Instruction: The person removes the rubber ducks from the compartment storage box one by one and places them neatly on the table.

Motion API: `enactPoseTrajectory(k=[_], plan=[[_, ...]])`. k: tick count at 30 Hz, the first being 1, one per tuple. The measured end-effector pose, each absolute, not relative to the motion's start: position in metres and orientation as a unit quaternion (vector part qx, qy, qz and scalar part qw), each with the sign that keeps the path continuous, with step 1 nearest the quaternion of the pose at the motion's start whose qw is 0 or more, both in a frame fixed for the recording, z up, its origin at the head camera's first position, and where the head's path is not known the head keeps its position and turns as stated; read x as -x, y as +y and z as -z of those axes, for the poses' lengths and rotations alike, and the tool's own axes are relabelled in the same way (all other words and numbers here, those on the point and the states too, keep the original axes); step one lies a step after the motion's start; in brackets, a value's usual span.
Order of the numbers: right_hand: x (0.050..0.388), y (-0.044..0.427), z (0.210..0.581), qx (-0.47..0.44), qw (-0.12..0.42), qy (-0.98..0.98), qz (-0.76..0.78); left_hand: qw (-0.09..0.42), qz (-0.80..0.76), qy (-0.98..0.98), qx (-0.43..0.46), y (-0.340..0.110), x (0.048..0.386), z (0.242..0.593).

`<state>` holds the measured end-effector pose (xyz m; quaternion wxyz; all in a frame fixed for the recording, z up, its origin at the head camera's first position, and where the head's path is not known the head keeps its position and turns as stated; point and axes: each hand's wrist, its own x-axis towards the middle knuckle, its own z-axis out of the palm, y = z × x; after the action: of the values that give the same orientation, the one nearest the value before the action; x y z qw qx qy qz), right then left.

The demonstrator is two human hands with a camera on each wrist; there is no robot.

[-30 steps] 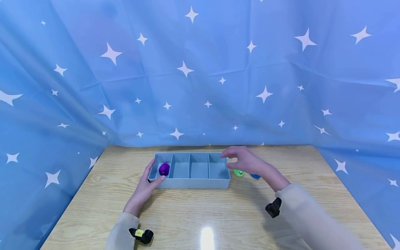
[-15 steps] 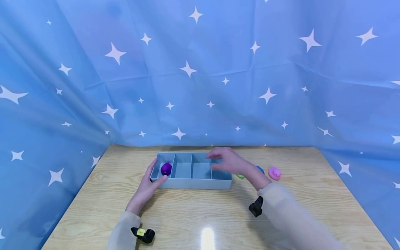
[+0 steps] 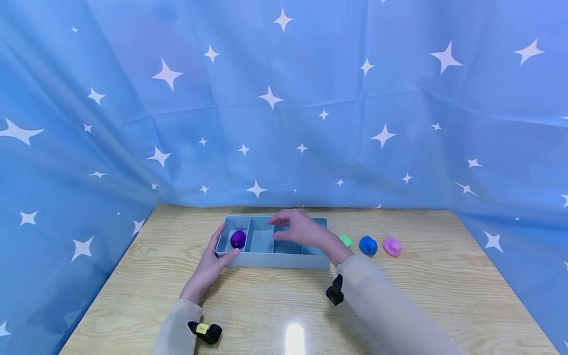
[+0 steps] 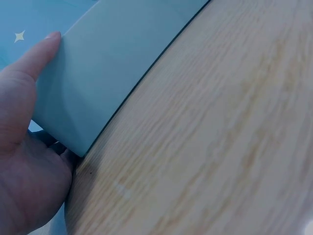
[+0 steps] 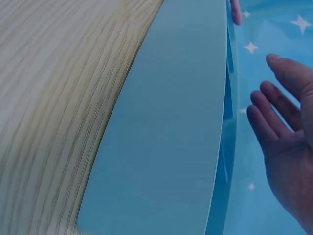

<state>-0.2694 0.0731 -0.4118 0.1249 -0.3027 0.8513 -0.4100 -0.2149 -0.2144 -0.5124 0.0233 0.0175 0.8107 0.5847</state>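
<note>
Clamping L end of box (image 3: pixel 275 261), L hand (image 3: pixel 209 265) is nr purple duck (image 3: pixel 238 239) in leftmost slot, R hand (image 3: pixel 301 230), thumb & fingers apart, hovers over box's middle, w/ green duck (image 3: pixel 346 240), blue duck (image 3: pixel 368 245) & pink duck (image 3: pixel 392 246) past R edge, tabletop (image 3: pixel 257 305) stretching off near edge.

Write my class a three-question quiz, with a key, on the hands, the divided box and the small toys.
1. True or false: the left hand grips the divided box while the right hand, holding nothing, hangs above it.
2. Fill in: the leftmost compartment holds the ____ toy.
3. How many toys can be seen on the table, right of the box?

Key: 1. True. 2. Purple: the purple toy. 3. Three: the green toy, the blue toy and the pink toy.
</note>
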Motion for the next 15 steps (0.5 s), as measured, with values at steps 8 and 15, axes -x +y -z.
enactPoseTrajectory(k=[8,15], plan=[[0.275,0.036,0.414,0.319,0.129,0.85,0.4,0.029,-0.585,0.811,-0.015,-0.217,0.214,0.51],[0.276,0.015,0.415,0.323,0.136,0.852,0.389,0.037,-0.595,0.803,-0.013,-0.216,0.215,0.511]])
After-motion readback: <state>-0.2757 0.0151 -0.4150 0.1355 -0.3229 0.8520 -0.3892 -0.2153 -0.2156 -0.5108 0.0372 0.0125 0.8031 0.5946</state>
